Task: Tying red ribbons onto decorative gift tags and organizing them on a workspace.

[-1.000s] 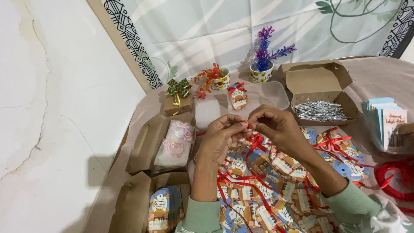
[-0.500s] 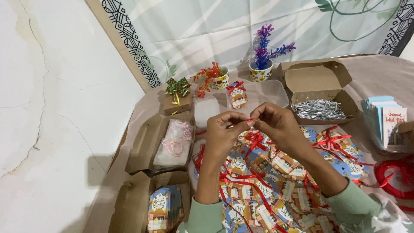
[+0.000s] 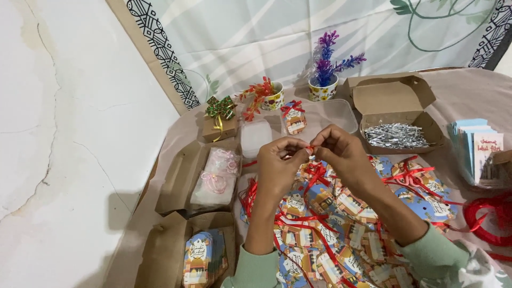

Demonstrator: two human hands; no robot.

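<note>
— What do your hands do now?
— My left hand (image 3: pixel 280 160) and right hand (image 3: pixel 341 152) have come up a little. Both pinch shut on the red ribbon (image 3: pixel 310 149), over the tags (image 3: pixel 325 213), before the box (image 3: pixel 397 114).

I see a thin red ribbon (image 3: pixel 309 149) pinched at the fingertips of both hands, raised above the table. Only a short bit shows between the fingers; I cannot tell how it is looped or knotted. Right below lies a heap of printed tags (image 3: pixel 341 213), blue and orange with little building pictures, lying flat and overlapping at all angles. Many have red ribbon threaded through and tied, with loose ends trailing across the pile. The heap spreads from under my hands toward my body and to my right.
</note>
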